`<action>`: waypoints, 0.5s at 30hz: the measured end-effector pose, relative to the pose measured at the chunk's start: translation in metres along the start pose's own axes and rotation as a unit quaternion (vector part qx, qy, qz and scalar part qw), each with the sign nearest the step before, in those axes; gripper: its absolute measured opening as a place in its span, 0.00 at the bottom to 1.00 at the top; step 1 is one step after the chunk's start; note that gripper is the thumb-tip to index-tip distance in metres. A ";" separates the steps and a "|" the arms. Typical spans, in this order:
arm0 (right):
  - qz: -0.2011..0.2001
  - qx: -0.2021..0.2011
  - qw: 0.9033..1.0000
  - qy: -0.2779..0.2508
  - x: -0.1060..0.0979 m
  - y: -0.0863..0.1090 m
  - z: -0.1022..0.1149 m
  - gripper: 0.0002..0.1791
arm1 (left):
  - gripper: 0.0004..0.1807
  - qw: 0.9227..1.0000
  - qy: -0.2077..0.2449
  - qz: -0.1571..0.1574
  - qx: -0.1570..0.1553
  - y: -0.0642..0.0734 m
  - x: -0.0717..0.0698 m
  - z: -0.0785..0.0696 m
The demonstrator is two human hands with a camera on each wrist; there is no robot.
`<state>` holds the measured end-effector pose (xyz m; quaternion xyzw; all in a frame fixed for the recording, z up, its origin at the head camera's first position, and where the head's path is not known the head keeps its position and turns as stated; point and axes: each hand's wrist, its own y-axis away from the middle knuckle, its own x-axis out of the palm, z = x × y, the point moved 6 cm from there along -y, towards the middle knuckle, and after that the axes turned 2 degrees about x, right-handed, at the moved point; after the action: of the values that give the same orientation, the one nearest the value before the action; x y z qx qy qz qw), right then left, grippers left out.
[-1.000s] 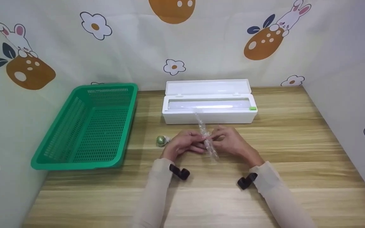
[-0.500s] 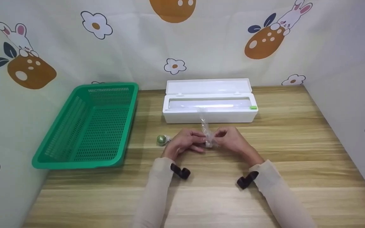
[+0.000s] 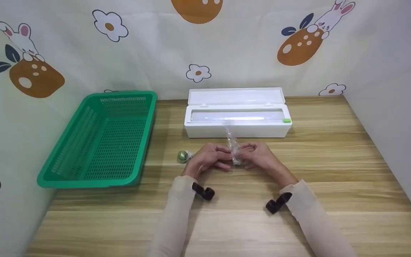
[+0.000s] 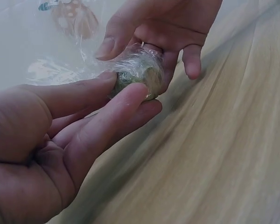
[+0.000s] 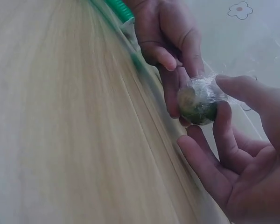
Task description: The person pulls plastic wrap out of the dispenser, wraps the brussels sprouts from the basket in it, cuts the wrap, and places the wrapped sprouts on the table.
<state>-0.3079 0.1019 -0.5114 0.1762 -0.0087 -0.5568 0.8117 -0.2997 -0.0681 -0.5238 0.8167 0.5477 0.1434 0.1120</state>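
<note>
Between both hands is a small round green fruit [image 5: 196, 108] wrapped in clear cling film [image 3: 232, 140]. My left hand [image 3: 209, 157] holds the fruit with thumb and fingers, as the left wrist view shows. From the other side my right hand [image 3: 259, 156] pinches the gathered film against the fruit with thumb and forefinger; its other fingers are spread. A loose tail of film stands up from the hands towards the back. In the head view the fruit itself is hidden by fingers and film. A second film-wrapped green fruit [image 3: 182, 156] lies on the table left of my left hand.
Behind the hands stands a white cling film box [image 3: 237, 131] with its lid up and a green slider [image 3: 287, 120] at the right end. A green plastic basket [image 3: 45, 181] sits to the left. Patterned cloth [image 3: 241, 53] surrounds the wooden table [image 3: 241, 228].
The right hand has bunched the film in closer; its lower end no longer hangs out towards the front. Both hands stay in about the same place.
</note>
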 end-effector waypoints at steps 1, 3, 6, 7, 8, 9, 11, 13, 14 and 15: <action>-0.001 0.004 1.000 -0.005 0.000 0.000 0.000 0.22 | 0.18 1.000 0.000 0.002 0.000 0.000 0.000 -0.001; -0.005 0.009 1.000 -0.020 0.001 -0.001 -0.001 0.21 | 0.18 1.000 0.005 0.002 -0.001 0.000 0.000 -0.001; -0.012 0.020 0.999 -0.031 0.001 -0.001 -0.002 0.17 | 0.17 1.000 0.009 0.005 -0.006 0.001 0.000 -0.001; -0.014 0.023 0.999 -0.034 0.000 0.000 -0.002 0.16 | 0.17 1.000 0.010 0.008 -0.007 0.001 0.000 -0.001; -0.016 0.028 0.999 -0.038 0.000 0.000 -0.002 0.14 | 0.17 1.000 0.010 0.010 -0.008 0.002 0.000 -0.001; -0.017 0.031 0.998 -0.042 0.000 0.000 -0.003 0.13 | 0.17 1.000 0.010 0.015 -0.007 0.002 0.001 -0.001; -0.015 0.037 0.998 -0.057 0.000 0.000 -0.004 0.09 | 0.17 1.000 0.008 0.022 -0.002 0.002 0.002 -0.001; -0.006 0.040 0.997 -0.071 0.001 0.001 -0.004 0.07 | 0.17 1.000 0.005 0.030 0.006 0.002 0.002 -0.002; -0.005 0.042 0.996 -0.081 0.001 0.001 -0.004 0.06 | 0.17 0.999 0.004 0.033 0.010 0.002 0.003 -0.002; -0.005 0.044 0.995 -0.088 0.002 0.001 -0.004 0.05 | 0.18 0.999 0.002 0.036 0.012 0.002 0.003 -0.003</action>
<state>-0.3050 0.1017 -0.5151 0.1618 -0.1036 -0.5731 0.7967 -0.2974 -0.0659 -0.5202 0.8367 0.5202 0.1423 0.0955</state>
